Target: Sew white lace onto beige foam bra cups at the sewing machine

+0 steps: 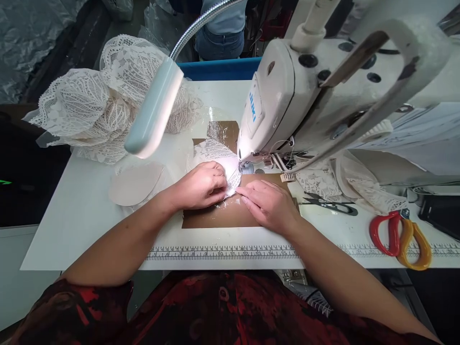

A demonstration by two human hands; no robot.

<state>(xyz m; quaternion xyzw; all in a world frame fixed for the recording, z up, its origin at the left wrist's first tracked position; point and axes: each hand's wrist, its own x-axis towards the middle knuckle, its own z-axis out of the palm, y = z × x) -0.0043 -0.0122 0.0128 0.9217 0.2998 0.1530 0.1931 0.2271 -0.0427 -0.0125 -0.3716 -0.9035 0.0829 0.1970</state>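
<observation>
A piece of white lace fabric (215, 149) lies under the needle end of the sewing machine (266, 105), on brown tape covering the work surface. My left hand (203, 186) is closed on the lace's near left side, with its fingers curled and pressed together. At the lace's near right edge, my right hand (268, 203) pinches the rim between thumb and forefinger. The edge between both hands is curved and brightly lit. Under my left fingers, part of the fabric is hidden.
A lamp (154, 108) hangs over the table's left half. Behind it are heaped lace pieces (82, 110); a beige oval pad (134, 184) lies nearer. To the right are thread snips (330, 205), red-and-yellow-handled scissors (398, 239) and more lace (318, 182). A person (221, 33) sits beyond.
</observation>
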